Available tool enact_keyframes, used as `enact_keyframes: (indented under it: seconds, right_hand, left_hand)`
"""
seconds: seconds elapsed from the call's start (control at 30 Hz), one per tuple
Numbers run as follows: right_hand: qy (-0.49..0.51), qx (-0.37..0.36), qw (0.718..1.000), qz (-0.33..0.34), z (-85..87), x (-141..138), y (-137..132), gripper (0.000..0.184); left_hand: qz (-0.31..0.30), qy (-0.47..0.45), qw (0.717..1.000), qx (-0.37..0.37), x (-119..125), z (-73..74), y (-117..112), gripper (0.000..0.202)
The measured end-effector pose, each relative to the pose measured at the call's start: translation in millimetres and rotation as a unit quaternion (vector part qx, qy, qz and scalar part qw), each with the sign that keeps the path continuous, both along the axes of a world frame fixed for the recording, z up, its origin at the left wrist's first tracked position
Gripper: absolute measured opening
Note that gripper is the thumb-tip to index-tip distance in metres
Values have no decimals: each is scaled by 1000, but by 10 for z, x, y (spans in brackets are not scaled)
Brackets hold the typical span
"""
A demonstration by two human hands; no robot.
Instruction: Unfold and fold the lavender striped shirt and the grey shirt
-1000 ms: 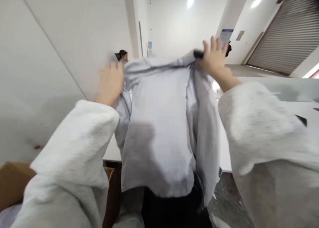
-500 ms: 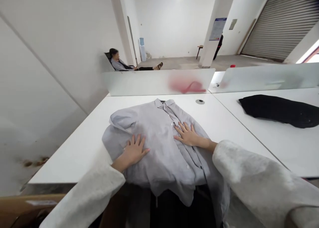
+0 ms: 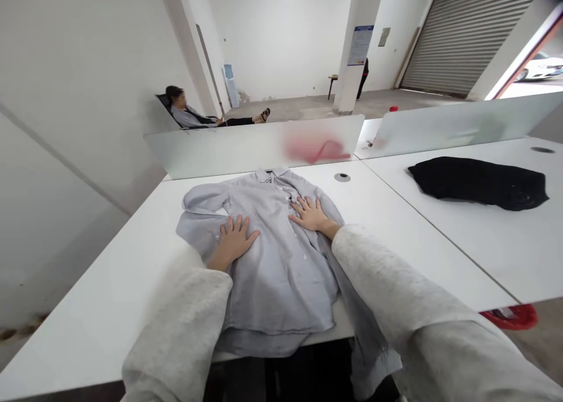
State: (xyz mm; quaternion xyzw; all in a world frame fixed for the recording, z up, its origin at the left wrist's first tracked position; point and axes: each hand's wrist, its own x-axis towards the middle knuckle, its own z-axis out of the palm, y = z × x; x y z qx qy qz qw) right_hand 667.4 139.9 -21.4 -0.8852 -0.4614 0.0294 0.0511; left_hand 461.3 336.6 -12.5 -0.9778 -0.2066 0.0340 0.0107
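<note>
A light grey button-up shirt point(image 3: 268, 273) lies front side up on the white table, its collar pointing away from me. Flat on its left half rests my left hand point(image 3: 234, 239), fingers spread. My right hand point(image 3: 310, 214) presses on the other half beside the row of buttons, also with fingers apart. The left sleeve is folded over near the shoulder. On the right, the other sleeve hangs down past the table's front edge, partly hidden by my forearm. The shirt's hem lies close to that edge.
A folded black garment point(image 3: 479, 182) lies on the adjoining table at right. Frosted dividers point(image 3: 255, 147) stand along the back edge. A red bin point(image 3: 512, 317) sits below the right table. Beyond the divider a person point(image 3: 189, 112) sits reclined in a chair.
Both hands and the shirt have shifted away from me up the table. The hem, which drooped over the front edge, now lies flatter on the tabletop. The view has turned slightly right.
</note>
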Motion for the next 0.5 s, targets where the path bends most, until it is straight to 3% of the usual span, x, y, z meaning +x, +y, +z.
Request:
enact_keyframes:
  seconds: [0.3, 0.4, 0.5]
  right_hand:
    - [-71, 96, 993, -27, 103, -193, -111, 45]
    - [-19, 78, 997, 11, 218, -305, -346, 44]
    - [72, 64, 990, 99, 431, -523, -813, 47]
  left_hand:
    - [-25, -35, 999, 12, 26, -84, 157, 71]
    - [-32, -36, 999, 12, 46, -111, 193, 70]
    - [-33, -40, 999, 8, 57, -129, 196, 70]
